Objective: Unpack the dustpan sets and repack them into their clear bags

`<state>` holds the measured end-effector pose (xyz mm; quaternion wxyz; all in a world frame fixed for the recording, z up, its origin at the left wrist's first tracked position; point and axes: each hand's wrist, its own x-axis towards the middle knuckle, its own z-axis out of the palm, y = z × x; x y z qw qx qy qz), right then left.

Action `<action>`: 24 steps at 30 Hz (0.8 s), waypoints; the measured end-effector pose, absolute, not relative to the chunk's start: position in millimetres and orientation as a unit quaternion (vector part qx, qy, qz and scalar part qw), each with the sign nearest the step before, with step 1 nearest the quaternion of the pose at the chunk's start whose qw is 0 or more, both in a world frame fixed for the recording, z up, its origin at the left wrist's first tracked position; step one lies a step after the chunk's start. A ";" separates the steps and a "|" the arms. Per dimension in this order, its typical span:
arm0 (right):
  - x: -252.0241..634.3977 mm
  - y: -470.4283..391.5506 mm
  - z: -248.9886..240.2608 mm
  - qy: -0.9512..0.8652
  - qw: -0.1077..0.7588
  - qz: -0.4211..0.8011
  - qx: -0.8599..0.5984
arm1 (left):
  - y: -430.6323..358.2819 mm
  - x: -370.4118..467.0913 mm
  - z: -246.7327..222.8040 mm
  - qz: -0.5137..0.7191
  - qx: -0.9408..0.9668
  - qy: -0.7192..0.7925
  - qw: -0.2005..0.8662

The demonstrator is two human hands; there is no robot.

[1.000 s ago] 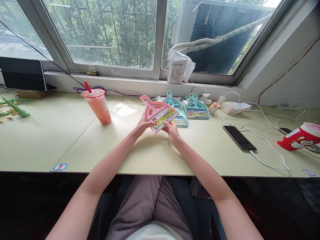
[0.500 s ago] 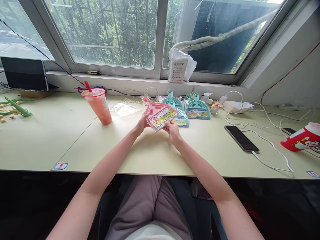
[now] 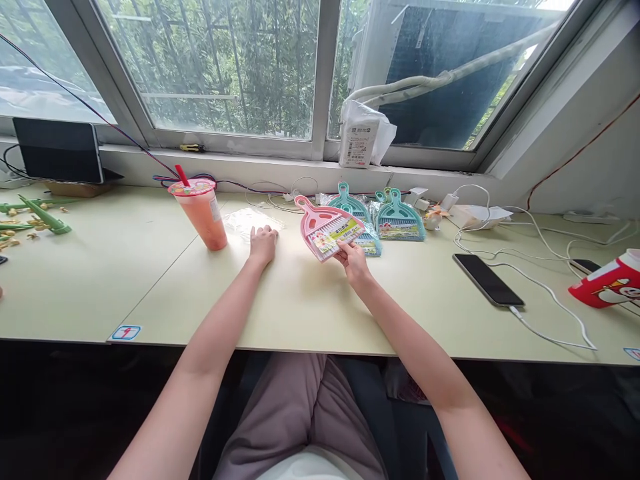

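Dustpan set [image 3: 324,219], pink with white bristles and a printed label, is in the right hand [image 3: 356,261] over the middle of the surface [image 3: 305,307]. That grip pinches the lower right corner of the set, thumb on top of the label, fingers mostly hidden beneath; the pink handle points away to the upper left. Left hand [image 3: 263,245] lies at the near edge of a clear plastic wrapper [image 3: 240,220], palm down, fingers bent; whether its grip has hold of the film I cannot tell.

Just behind the pink set, and partly covered by it in this view, are teal dustpan sets [image 3: 401,217] in clear packaging. To the left of the wrapper stands a drink cup [image 3: 203,220] with a red straw. A phone [image 3: 489,280] lies to the right, a white cable [image 3: 550,341] plugged into its near end, and farther right is a red cup [image 3: 607,285], cut off by the picture's edge.
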<state>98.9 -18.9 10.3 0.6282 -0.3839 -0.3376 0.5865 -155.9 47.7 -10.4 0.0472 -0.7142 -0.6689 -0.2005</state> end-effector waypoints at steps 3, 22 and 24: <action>99.9 -18.4 11.0 -0.334 0.627 0.583 -0.394 | 48.4 -156.2 -7.5 -0.213 -0.689 -0.686 0.094; 95.0 -20.8 10.8 -0.399 0.591 0.583 -0.389 | 31.4 -141.7 10.3 -0.154 -0.669 -0.723 0.073; 93.2 -22.1 11.3 -0.408 0.583 0.582 -0.393 | 30.0 -140.5 9.5 -0.137 -0.665 -0.731 0.066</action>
